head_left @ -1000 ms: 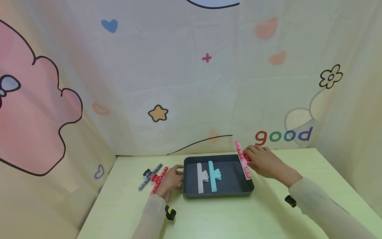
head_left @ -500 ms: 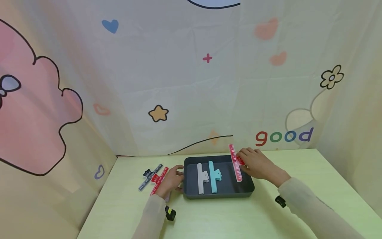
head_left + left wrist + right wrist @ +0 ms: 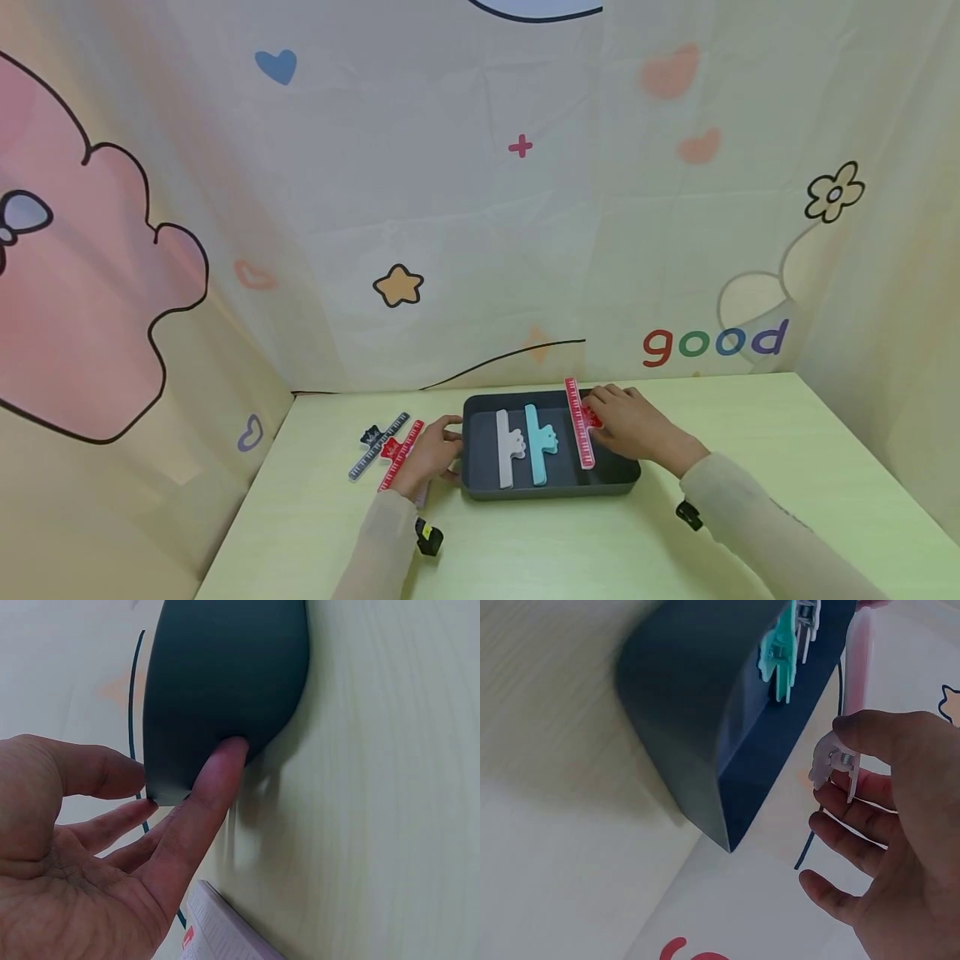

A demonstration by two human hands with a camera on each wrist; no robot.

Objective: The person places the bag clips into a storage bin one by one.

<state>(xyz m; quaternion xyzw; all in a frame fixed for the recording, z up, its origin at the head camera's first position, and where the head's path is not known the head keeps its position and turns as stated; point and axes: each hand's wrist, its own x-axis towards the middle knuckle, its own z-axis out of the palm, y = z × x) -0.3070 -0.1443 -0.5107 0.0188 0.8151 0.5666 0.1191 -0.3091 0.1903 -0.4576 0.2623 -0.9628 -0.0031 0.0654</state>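
Note:
My right hand [image 3: 626, 421] pinches the red handle of a ruler-marked clip [image 3: 580, 425], held over the right part of a dark grey tray [image 3: 551, 493]. In the right wrist view the thumb and fingers grip this clip's spring handle [image 3: 838, 759] above the tray's rim. My left hand [image 3: 429, 454] rests at the tray's left end. Its fingertips touch the outer wall [image 3: 225, 675] and rim in the left wrist view. Inside the tray lie a white clip [image 3: 505, 450] and a turquoise clip [image 3: 536, 446], side by side.
Left of the tray, a dark grey ruler clip [image 3: 378, 447] and a red ruler clip [image 3: 402, 452] lie on the table [image 3: 540, 550]. A pale lilac clip [image 3: 225, 930] is partly hidden beneath the left hand. A patterned curtain [image 3: 480, 250] hangs behind the table.
My right hand has carried the red clip leftward and lower, from the tray's right end to over its inside. The left hand and tray have stayed in place.

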